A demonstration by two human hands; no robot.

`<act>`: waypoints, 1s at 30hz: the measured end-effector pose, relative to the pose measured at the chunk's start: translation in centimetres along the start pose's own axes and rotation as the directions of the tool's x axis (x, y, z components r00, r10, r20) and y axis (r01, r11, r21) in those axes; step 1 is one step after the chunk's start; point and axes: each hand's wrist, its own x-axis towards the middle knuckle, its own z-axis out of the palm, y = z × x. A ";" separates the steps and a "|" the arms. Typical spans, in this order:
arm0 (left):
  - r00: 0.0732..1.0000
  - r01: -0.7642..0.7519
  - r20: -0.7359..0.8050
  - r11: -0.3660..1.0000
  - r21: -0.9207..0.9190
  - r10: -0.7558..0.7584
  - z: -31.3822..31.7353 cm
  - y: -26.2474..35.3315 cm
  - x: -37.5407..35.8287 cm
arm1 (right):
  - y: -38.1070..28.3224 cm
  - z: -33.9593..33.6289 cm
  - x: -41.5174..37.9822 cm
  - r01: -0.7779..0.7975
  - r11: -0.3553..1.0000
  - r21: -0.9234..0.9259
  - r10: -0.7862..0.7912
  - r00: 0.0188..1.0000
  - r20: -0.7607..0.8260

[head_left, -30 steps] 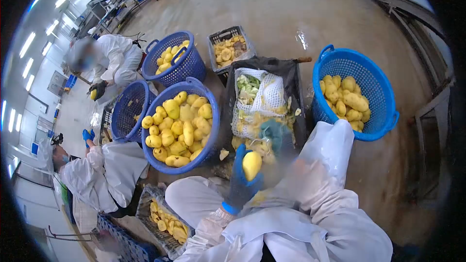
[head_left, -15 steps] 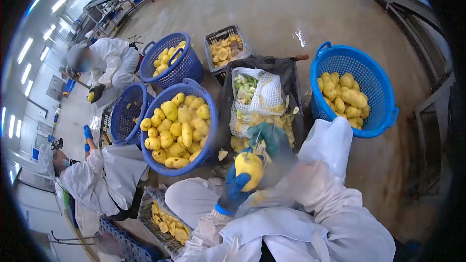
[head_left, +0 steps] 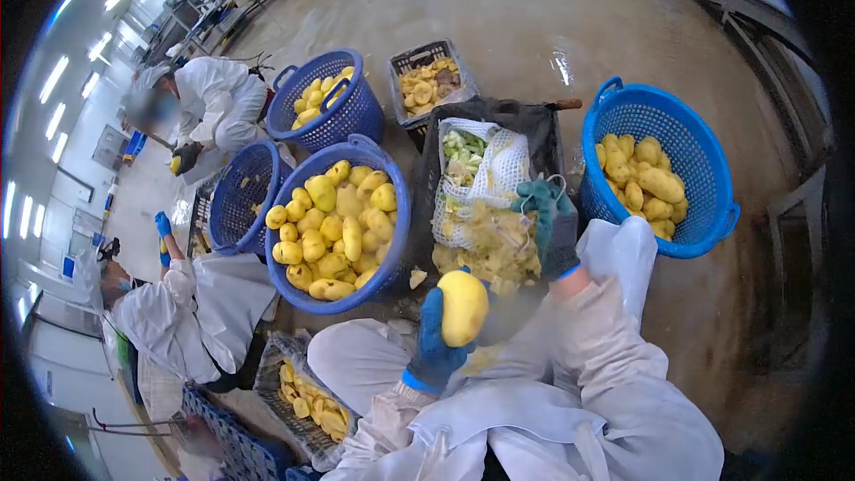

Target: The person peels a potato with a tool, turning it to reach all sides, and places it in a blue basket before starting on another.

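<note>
A: State the position of the left hand [head_left: 435, 338].

B: The left hand, in a blue glove, grips a peeled yellow fruit [head_left: 464, 306] from below and behind. The fruit stands upright above the person's lap, clear of the clothing, with its bare face turned toward the camera for inspection.

A: And the right hand [head_left: 552, 230]?

B: It is raised over the black bin [head_left: 499, 120], in a dark green glove with the fingers curled. A thin tool may lie in the grip, but the picture is too blurred there to tell what it holds.

A: Why is the bin directly in front?

B: It sits between the knees, so the peelings [head_left: 494, 245] drop straight in. A white mesh bag [head_left: 485, 174] with green scraps lies on top of them.

A: Where do the other fruits sit?

B: The centre basket [head_left: 392, 240], just left of the bin, is filled with smooth yellow fruits within reach of the left hand. The right basket [head_left: 704, 169] holds a smaller batch on the right-hand side. Both stand on the wet floor [head_left: 534, 18].

A: Other persons?

B: Two co-workers in white suits work at the left, each beside further blue baskets.
</note>
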 end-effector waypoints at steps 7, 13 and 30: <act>0.999 0.023 -0.033 0.969 -0.247 -0.032 -0.1 -0.7 2.3 | -0.8 3.8 -8.4 -0.292 0.929 0.228 0.207 0.920 0.333; 0.979 -0.205 -0.033 0.965 -0.161 0.202 2.3 -0.9 1.7 | 2.2 1.7 -5.8 -0.286 0.869 0.404 0.226 0.955 0.191; 0.899 -0.402 0.131 0.670 0.624 0.417 0.3 -1.2 1.5 | 4.9 1.2 -2.0 -0.098 0.961 0.258 0.043 0.977 0.210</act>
